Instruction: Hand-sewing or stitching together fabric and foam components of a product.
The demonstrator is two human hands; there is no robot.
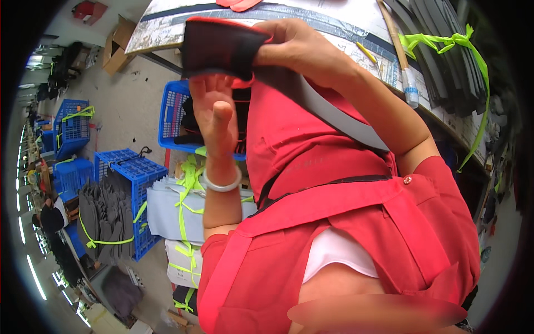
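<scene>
Fingers of left hand (214, 108) hidden behind black padded piece (219, 47); right hand (297, 47) pinches it.

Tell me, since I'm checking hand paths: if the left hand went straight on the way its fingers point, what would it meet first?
The left hand points up at the dark red-edged fabric piece that the right hand holds; its fingertips seem already against it, though depth is unclear.

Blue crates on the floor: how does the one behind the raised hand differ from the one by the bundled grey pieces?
The crate behind the hand lies farther off, near the table edge, and holds dark items; the left hand covers part of it. The crate by the grey bundle lies nearer, and grey pieces tied with green strap lean against it. Both are blue plastic lattice.
</scene>
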